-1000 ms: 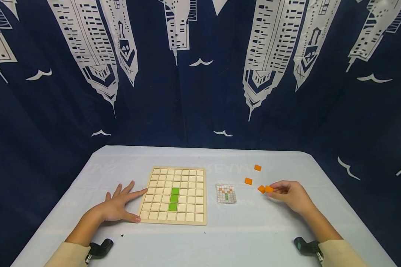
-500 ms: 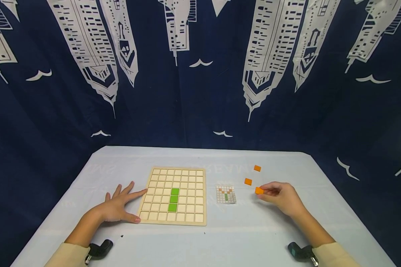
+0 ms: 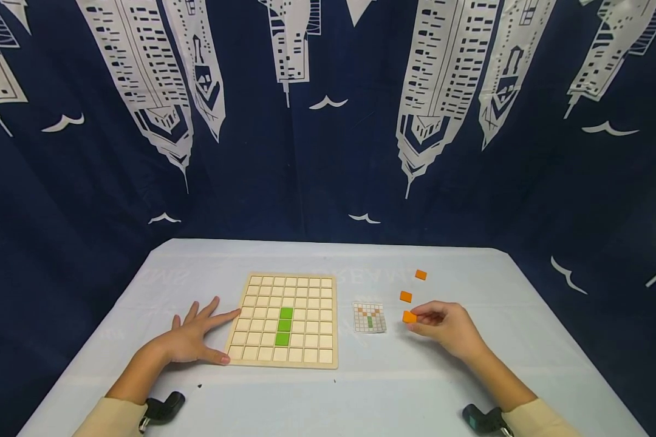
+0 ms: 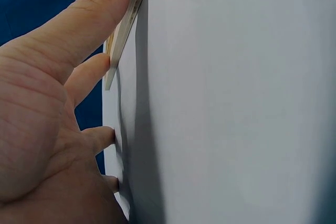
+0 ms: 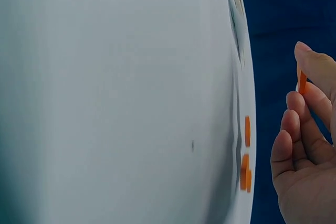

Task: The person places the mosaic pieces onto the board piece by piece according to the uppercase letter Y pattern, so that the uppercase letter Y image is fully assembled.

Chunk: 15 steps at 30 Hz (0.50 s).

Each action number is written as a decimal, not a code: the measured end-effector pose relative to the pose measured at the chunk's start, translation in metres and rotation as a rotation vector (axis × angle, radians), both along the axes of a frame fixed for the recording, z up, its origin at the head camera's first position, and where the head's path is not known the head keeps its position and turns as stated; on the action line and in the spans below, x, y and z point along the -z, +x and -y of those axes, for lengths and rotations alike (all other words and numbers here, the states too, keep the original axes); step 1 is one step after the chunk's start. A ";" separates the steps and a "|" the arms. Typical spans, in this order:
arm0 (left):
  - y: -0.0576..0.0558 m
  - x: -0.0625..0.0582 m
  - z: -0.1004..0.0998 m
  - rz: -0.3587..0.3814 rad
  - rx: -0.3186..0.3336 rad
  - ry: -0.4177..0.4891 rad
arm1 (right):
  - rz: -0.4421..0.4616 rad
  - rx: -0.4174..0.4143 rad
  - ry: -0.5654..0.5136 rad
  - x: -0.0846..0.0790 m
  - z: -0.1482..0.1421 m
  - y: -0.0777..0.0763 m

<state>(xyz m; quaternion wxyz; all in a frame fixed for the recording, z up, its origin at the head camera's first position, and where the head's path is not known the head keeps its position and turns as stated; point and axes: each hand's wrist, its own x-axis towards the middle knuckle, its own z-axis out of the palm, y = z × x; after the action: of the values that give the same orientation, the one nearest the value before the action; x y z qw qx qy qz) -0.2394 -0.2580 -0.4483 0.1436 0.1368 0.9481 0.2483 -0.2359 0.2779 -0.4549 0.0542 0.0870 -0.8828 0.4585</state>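
My right hand (image 3: 449, 328) pinches a small orange square tile (image 3: 409, 317) between thumb and fingers, and in the right wrist view this tile (image 5: 302, 81) is raised above the table. Another orange tile (image 3: 406, 297) lies just beyond the hand, with a further orange tile (image 3: 421, 275) behind it. The right wrist view has a third loose tile (image 5: 244, 174), which the hand covers in the head view. With fingers spread, my left hand (image 3: 188, 340) rests at the left edge of a wooden grid board (image 3: 311, 366), thumb at its near corner. Several green tiles (image 3: 284, 326) form a column on the board.
Between the board and my right hand lies a small printed grid card (image 3: 369, 318) with an orange and green pattern. Everything is on a white-covered table (image 3: 273, 403). A dark blue curtain (image 3: 328, 164) with white building prints hangs behind the table's far edge.
My right hand has moved left, toward the card, carrying the pinched orange tile. It now covers the loose tile that lay beside it. The left hand and the board have stayed put.
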 end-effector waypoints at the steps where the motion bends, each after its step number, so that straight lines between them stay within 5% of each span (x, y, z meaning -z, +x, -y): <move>1: 0.000 0.000 0.000 -0.001 -0.001 -0.003 | 0.001 -0.008 -0.006 -0.001 0.002 0.001; 15: -0.002 0.000 0.000 0.005 -0.006 -0.005 | 0.012 -0.063 0.003 -0.002 0.029 0.004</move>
<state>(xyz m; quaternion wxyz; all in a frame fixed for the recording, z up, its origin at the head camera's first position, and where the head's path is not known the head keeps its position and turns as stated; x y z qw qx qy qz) -0.2417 -0.2577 -0.4487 0.1456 0.1329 0.9488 0.2469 -0.2322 0.2486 -0.4533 0.0344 0.1120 -0.8805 0.4593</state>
